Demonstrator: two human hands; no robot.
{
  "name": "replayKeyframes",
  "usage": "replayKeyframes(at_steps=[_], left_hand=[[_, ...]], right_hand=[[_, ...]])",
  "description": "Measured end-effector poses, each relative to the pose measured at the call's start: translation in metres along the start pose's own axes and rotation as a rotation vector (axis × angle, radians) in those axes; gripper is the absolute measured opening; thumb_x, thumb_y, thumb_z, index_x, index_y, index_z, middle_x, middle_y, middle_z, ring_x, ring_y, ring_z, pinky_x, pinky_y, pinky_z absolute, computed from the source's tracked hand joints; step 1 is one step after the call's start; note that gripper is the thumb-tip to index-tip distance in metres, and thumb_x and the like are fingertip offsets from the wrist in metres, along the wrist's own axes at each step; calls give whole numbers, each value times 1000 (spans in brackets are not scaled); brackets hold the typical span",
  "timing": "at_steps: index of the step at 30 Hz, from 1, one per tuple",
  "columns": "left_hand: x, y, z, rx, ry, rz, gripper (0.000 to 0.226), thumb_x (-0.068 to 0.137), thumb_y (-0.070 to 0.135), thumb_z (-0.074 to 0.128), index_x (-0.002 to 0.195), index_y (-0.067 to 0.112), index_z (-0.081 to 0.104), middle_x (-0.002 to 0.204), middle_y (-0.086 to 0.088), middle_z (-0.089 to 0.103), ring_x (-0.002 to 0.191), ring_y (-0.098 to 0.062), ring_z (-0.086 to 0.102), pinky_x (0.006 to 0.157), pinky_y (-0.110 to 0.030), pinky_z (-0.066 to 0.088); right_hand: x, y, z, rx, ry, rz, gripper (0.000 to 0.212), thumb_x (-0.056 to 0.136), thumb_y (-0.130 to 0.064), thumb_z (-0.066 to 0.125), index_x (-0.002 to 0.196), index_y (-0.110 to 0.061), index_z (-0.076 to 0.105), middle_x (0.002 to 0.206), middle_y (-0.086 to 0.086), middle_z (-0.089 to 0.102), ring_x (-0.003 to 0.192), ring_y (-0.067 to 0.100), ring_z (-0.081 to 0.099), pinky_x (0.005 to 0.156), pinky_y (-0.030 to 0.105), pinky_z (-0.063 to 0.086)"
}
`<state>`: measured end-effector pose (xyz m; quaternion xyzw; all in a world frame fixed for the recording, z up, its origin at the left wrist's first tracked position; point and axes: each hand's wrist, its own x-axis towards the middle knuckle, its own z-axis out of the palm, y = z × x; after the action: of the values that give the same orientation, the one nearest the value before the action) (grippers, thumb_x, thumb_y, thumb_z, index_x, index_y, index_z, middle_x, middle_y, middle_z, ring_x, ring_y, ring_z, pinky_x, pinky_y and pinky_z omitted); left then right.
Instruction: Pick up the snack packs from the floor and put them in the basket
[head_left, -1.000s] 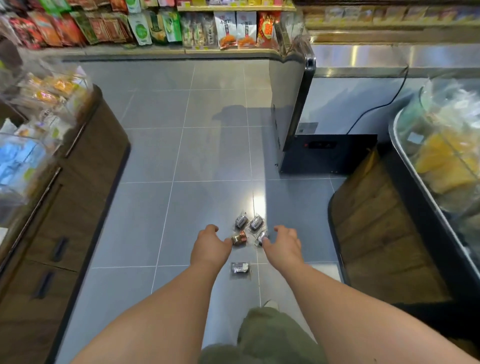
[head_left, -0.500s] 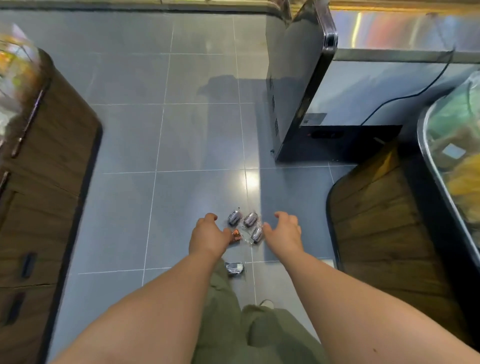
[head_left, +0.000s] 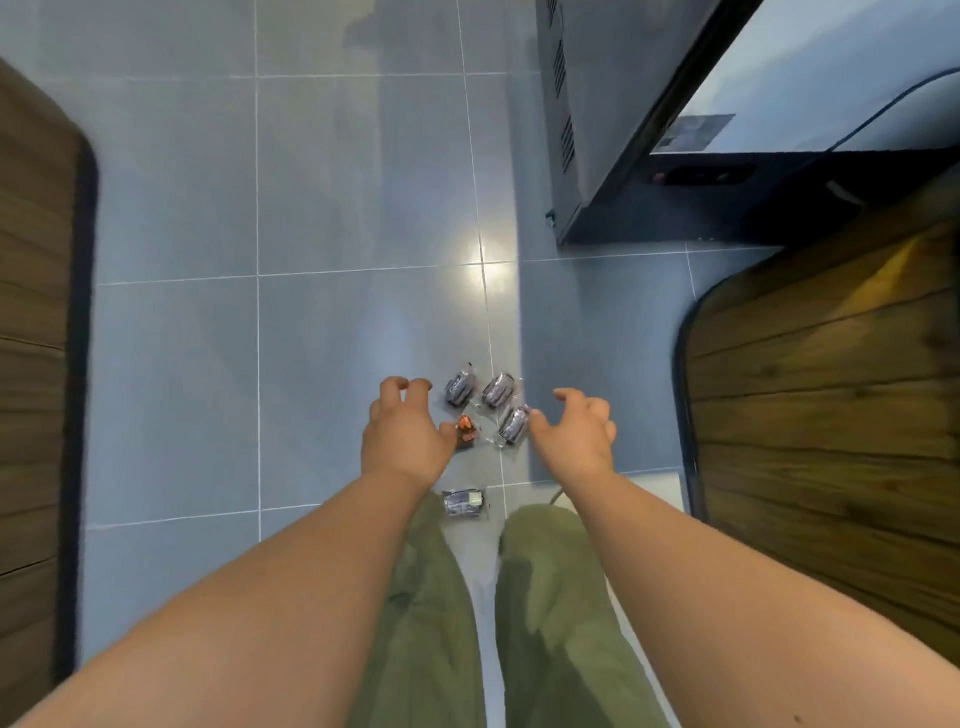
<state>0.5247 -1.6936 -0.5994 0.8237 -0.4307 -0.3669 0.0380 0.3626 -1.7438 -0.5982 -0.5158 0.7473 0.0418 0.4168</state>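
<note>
Lying between both hands' curled fingers (head_left: 415, 387): snack packs (head_left: 483, 410).

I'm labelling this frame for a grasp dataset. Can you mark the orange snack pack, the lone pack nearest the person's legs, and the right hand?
orange snack pack (head_left: 466, 430): head view, on its visible orange wrapper.
lone pack (head_left: 464, 502): head view, middle of the wrapper.
right hand (head_left: 577, 436): head view, back of the hand.

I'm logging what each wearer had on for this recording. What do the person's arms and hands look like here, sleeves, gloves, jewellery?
Both arms are bare along their whole visible length: no sleeves show. The left hand and right hand wear no gloves, and no rings, watch or wristbands are visible. Below the arms, the legs are in olive-green trousers.
</note>
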Motion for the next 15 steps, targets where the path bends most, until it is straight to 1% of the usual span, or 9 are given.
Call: replayKeyframes(at_steps=[2, 4, 8, 10, 13, 15], left_hand=[[27, -1, 25, 26, -18, 18, 52, 89, 27, 57, 138, 17, 41, 143, -6, 30, 127, -31, 37, 101, -39, 39], [53, -6, 53, 50, -39, 17, 52, 89, 28, 57, 138, 18, 41, 144, -6, 28, 129, -31, 36, 102, -39, 38], [101, -27, 114, 87, -98, -40, 60, 88, 29, 59, 141, 21, 34, 151, -7, 14, 133, -31, 31, 104, -40, 38], [124, -41, 149, 141, -131, -56, 64, 87, 29, 58, 144, 23, 29, 152, -7, 8, 134, -32, 27, 105, -41, 37], [160, -64, 202, 231, -163, -33, 68, 88, 30, 55, 147, 25, 22, 154, -7, 4, 136, -31, 23, 107, -42, 34], [183, -80, 237, 296, -206, 3, 72, 88, 32, 56, 149, 26, 17, 155, -7, 1, 139, -32, 19, 111, -41, 29]], right_hand=[[34, 12, 12, -15, -27, 6, 44, 95, -34, 52, 136, -20, 42, 140, 7, 28, 128, 28, 27, 97, 33, 34], [67, 27, 26, -24, -57, 7, 44, 95, -32, 51, 137, -23, 41, 139, 6, 27, 128, 27, 27, 90, 30, 33], [130, 58, 63, -55, -97, -32, 49, 94, -30, 51, 140, -35, 36, 137, 3, 24, 123, 27, 27, 87, 29, 33], [162, 74, 87, -89, -124, -49, 49, 94, -31, 52, 140, -38, 35, 138, 3, 22, 123, 27, 27, 85, 28, 32], [211, 99, 127, -130, -183, -27, 48, 95, -29, 51, 139, -38, 36, 143, 2, 16, 124, 28, 26, 81, 30, 36], [241, 114, 154, -149, -213, 5, 47, 95, -29, 51, 139, -37, 37, 146, 2, 13, 126, 30, 25, 80, 30, 35]])
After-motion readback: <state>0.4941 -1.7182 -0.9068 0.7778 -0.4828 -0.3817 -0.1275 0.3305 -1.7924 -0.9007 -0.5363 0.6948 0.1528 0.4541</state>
